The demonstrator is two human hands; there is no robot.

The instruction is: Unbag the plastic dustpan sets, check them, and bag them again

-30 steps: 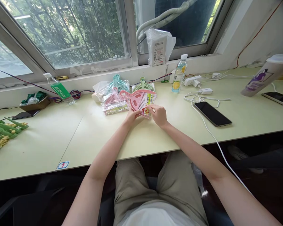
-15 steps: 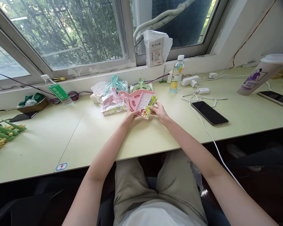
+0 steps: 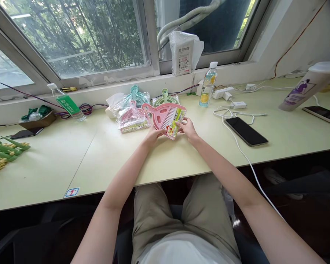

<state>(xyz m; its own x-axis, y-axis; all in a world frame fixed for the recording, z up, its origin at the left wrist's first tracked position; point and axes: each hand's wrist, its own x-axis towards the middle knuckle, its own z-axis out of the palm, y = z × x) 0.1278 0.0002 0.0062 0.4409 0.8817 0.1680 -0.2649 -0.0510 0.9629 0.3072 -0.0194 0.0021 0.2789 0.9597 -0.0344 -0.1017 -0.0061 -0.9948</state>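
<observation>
A pink dustpan and brush set [image 3: 160, 116] is held tilted above the table, its handle towards the upper left. White bristles show beside a yellow-green printed label [image 3: 176, 123]. My left hand [image 3: 154, 134] is closed on the lower left edge of the set. At the label side, my right hand [image 3: 187, 129] grips the set with thumb and fingers. Just behind lie a wrapped pink set [image 3: 133, 119], a wrapped teal set [image 3: 136, 97] and a wrapped green set [image 3: 165, 96].
On the right are a drink bottle [image 3: 208, 84], a phone [image 3: 246, 131], white cables and a large cup [image 3: 305, 86]. A green-labelled bottle [image 3: 68, 103] leans at the left, near a small box [image 3: 40, 123] and green plastic pieces [image 3: 7, 152]. Tissues [image 3: 182, 55] stand on the sill.
The pink dustpan and brush set has turned slightly and shifted a little to the right in my hands. Both hands keep their hold, and the camera view has moved slightly.
</observation>
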